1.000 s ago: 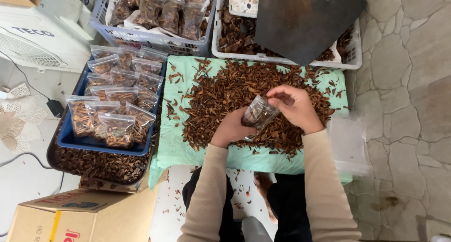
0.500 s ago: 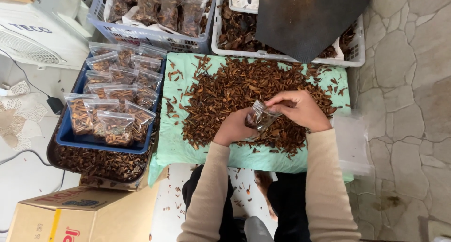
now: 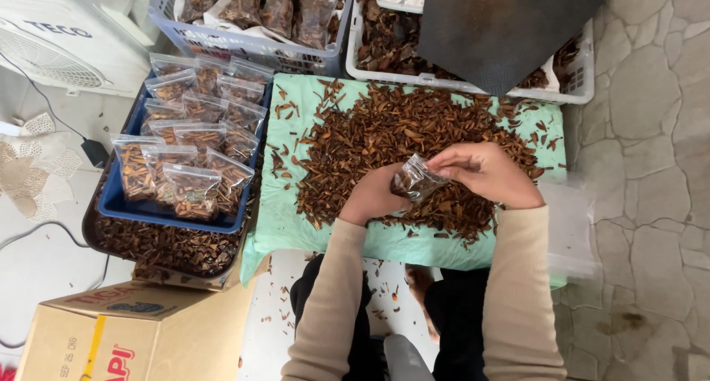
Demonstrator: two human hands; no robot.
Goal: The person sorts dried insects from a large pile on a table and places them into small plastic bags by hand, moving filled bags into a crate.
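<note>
Bare green cloth (image 3: 281, 218) along left and near edges passable, brown pile (image 3: 399, 144) fills centre, blue tray (image 3: 118, 203) blocks left, white crates (image 3: 458, 81) block far edge.

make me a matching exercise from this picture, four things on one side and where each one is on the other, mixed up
Things:
1. small clear bag
2. blue tray of filled bags
3. cardboard box
4. dark flat sheet

Places:
A. bottom left corner
B. on the white basket, top right
C. between left hand and right hand
D. left of the green cloth

Pairs: 1-C, 2-D, 3-A, 4-B
</note>
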